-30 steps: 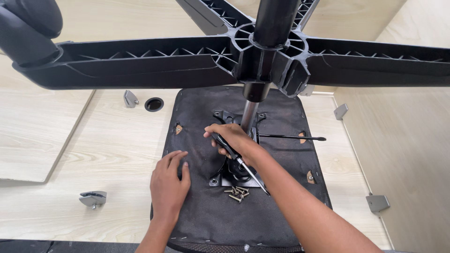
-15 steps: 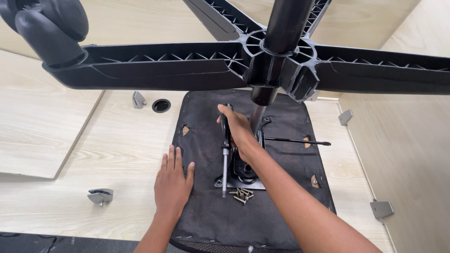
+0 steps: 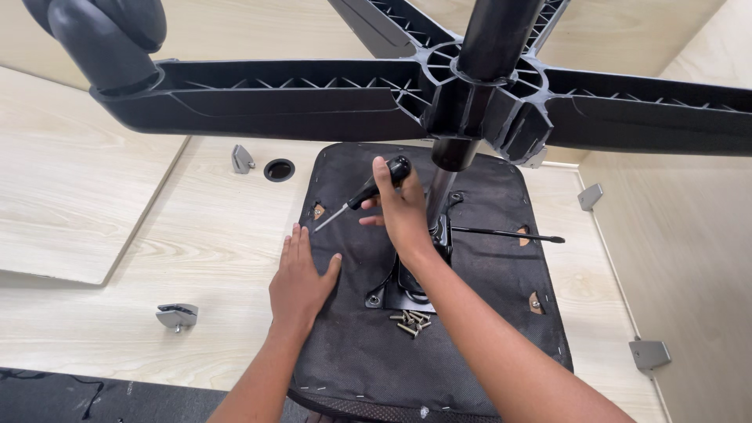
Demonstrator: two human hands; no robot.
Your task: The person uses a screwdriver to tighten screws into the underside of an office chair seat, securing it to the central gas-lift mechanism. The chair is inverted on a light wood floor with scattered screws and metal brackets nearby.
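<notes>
The right hand (image 3: pixel 403 211) grips a screwdriver (image 3: pixel 366 192) above the upturned seat (image 3: pixel 486 345). Left of the grip, the left hand (image 3: pixel 298 278) lies flat on the seat. Loose screws (image 3: pixel 411 321) lie nearer the person; the chair base (image 3: pixel 470 98) stands beyond, overhead.

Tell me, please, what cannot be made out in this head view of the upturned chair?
- Mounting plate: its middle hidden by the right hand and forearm.
- Star base: arm ends cut off by the frame edges.
- Screwdriver tip: too small to tell its type.
- Loose screws: too small to count.
</notes>
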